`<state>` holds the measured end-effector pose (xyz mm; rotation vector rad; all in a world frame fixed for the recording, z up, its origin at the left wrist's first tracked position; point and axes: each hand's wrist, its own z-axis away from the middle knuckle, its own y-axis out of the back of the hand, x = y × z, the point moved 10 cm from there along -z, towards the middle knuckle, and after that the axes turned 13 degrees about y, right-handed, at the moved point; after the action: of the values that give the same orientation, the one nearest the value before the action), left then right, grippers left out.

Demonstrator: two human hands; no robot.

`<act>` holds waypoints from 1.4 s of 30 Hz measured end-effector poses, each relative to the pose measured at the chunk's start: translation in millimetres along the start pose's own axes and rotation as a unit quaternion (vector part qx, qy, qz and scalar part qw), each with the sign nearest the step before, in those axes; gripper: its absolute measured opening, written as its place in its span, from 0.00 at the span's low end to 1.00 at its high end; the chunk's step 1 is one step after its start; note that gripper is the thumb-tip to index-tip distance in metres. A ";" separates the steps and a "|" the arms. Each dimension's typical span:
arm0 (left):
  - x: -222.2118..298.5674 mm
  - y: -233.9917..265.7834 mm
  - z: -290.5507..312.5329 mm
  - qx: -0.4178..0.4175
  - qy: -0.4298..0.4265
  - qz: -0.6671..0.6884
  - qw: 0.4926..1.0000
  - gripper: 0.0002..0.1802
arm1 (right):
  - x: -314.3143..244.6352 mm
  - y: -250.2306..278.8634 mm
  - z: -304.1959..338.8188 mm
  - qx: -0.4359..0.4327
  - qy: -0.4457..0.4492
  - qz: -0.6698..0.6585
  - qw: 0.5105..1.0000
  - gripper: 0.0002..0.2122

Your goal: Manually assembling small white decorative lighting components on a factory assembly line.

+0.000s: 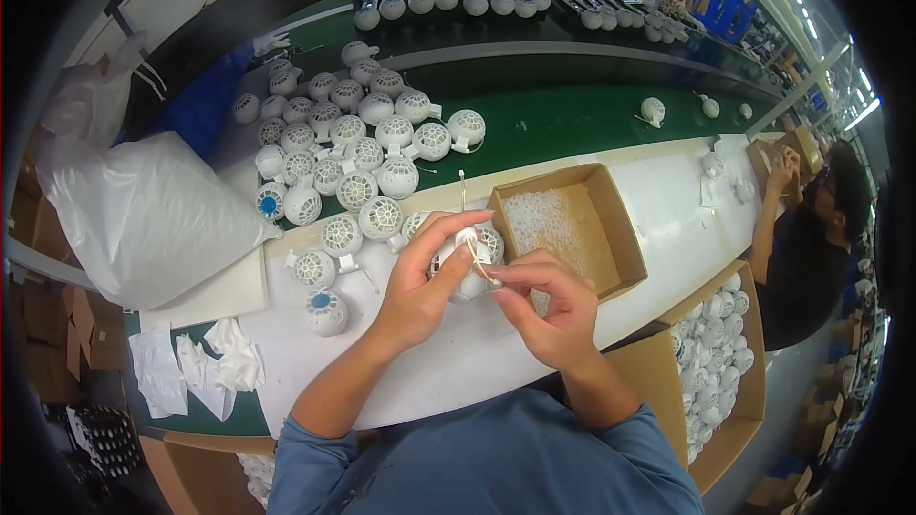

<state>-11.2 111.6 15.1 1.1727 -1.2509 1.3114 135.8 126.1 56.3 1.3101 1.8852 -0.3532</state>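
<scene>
Over the white worktop, my left hand (431,272) is closed around a white ball-shaped housing (490,244) with a web-like grille. A thin cable (463,193) with a small white plug sticks up past my left fingers. My right hand (549,305) pinches the end of a pale wire (480,261) that loops out of the housing; my fingertips partly hide that end. Just beyond my right hand stands an open cardboard box (611,229) with many small translucent pieces (546,219) inside. Several similar balls (341,236) lie to the left of my hands.
A large group of white balls (357,191) covers the left of the green conveyor (534,114). A full plastic bag (143,219) bulges at the left. At the right, a big carton (749,381) holds more balls, and a person (811,238) works beyond it. Racked balls (448,0) line the back.
</scene>
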 end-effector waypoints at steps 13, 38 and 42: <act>17.6 -23.1 11.9 0.030 -0.069 -0.135 0.988 0.35 | -20.3 13.7 -13.6 0.063 0.121 0.222 0.965 0.11; 24.1 -59.3 33.9 0.058 -0.008 -0.406 0.912 0.31 | -26.5 12.0 -7.3 -0.178 0.221 0.297 0.912 0.10; 21.0 -56.9 49.0 0.075 -0.017 -0.503 0.861 0.31 | -16.7 -5.4 -1.7 -0.241 0.196 0.270 0.911 0.11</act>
<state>45.0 64.8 42.3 1.6339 -0.3800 0.5809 132.7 113.8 68.6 1.5427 1.6625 0.6678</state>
